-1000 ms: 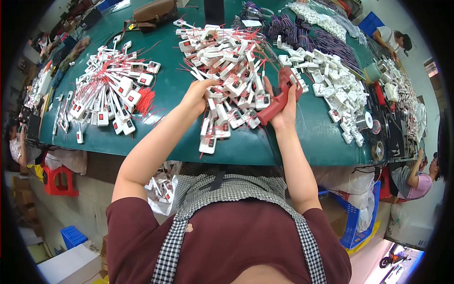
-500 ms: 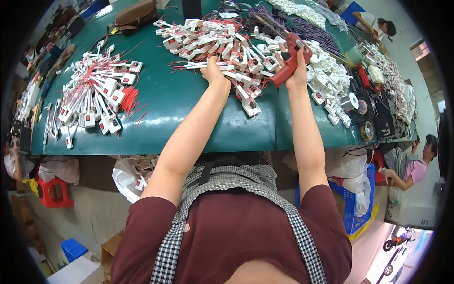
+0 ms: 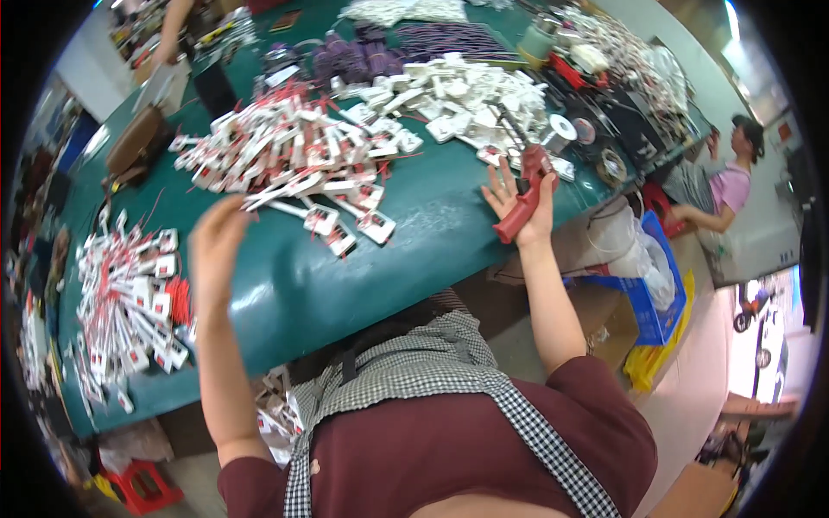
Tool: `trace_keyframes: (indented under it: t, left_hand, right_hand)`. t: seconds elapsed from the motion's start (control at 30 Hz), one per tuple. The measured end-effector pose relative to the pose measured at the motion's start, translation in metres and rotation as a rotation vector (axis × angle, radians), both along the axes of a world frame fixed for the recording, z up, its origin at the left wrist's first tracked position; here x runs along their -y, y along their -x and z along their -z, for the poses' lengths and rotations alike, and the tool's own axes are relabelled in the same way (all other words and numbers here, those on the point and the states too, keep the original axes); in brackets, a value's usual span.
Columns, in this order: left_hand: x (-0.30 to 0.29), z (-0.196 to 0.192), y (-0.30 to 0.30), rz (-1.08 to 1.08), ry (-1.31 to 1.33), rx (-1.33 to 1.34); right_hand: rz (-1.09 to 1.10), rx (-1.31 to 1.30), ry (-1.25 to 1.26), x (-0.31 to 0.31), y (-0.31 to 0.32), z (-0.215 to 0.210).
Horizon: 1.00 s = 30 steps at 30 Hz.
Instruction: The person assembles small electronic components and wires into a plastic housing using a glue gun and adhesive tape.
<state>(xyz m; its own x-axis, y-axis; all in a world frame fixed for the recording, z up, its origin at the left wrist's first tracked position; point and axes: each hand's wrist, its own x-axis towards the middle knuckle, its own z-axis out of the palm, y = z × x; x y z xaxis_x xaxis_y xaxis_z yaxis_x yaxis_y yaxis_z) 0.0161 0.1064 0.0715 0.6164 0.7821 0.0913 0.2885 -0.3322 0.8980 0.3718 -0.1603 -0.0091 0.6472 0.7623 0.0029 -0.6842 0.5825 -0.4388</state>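
Note:
My right hand (image 3: 537,211) holds a red pistol-shaped soldering gun (image 3: 525,205) against the palm with the thumb side, its other fingers spread. The thin barrel points away over the edge of a heap of white plastic housings (image 3: 458,95). My left hand (image 3: 218,246) is smeared by motion over the green table, at the near left edge of a pile of white switch pieces with red wires (image 3: 289,142). Its fingertips are close to the wire ends there; whether they hold anything does not show.
A second bunch of wired white pieces (image 3: 121,293) lies at the left of the green table (image 3: 363,259). A metal-coloured wire spool (image 3: 563,129) stands at the right, near a blue crate (image 3: 661,293). Purple wires (image 3: 453,43) lie at the back. Another person (image 3: 725,186) sits at the right.
My view has turned, so the table looks tilted. My left hand has moved left and back from within the pile to its edge. My right hand keeps the soldering gun but its fingers have spread.

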Motion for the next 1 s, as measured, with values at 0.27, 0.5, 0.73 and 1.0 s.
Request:
trace_keyframes:
  t: [0.27,0.5,0.73,1.0]
  left_hand:
    - [0.055,0.022,0.239,-0.371,-1.205,0.072]
    - [0.082,-0.009,0.201,-0.361,-1.302,0.217]
    - [0.081,-0.022,0.16,-0.345,-1.399,0.463]
    - [0.096,-0.059,0.125,-0.255,-1.513,0.663]
  right_hand:
    - [0.098,0.023,0.032,-0.004,0.007,0.005]
    - [0.096,0.034,0.069,0.007,0.003,0.007]
    - [0.087,0.023,0.041,0.0,0.007,0.01]
    - [0.141,0.039,0.01,0.011,0.001,0.002]
